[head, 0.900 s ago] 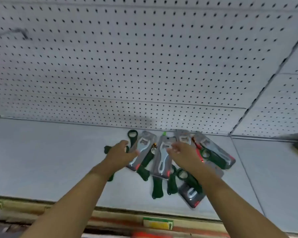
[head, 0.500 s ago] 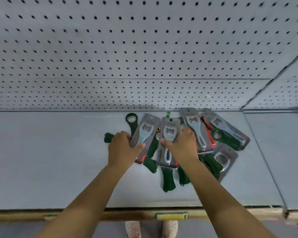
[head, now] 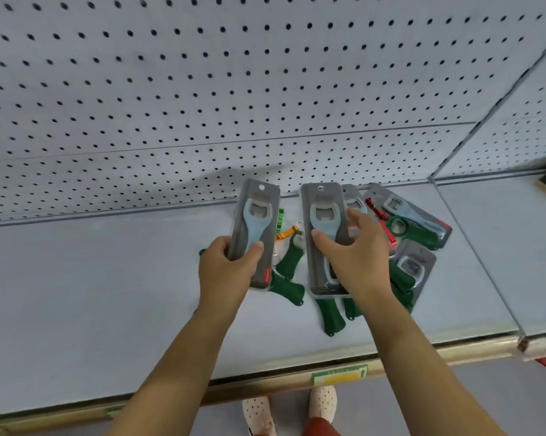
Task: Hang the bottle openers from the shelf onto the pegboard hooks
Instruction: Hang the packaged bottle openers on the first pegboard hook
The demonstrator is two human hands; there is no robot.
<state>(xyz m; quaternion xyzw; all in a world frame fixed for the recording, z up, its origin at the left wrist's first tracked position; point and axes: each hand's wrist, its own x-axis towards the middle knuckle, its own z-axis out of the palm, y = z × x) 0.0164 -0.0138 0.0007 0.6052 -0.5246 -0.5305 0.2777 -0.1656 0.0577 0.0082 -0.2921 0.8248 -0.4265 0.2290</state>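
Pale pegboard (head: pixel 265 73) rises behind the pile (head: pixel 416 234) of openers on the grey shelf (head: pixel 92 294); no hooks show. Left of the pile, the left grip (head: pixel 230 265) curls round one carded opener (head: pixel 254 234); over the pile, the right grip (head: pixel 353 256) pinches a second card (head: pixel 323 240). Best hold each low, keeping its punched hole free for a hook.

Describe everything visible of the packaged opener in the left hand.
The packaged opener is a long grey card under clear plastic, with a light blue bottle opener inside, its head at the top. A round hang hole sits at the top end and a red strip at the lower right edge. The left hand grips its lower half, thumb on the front.
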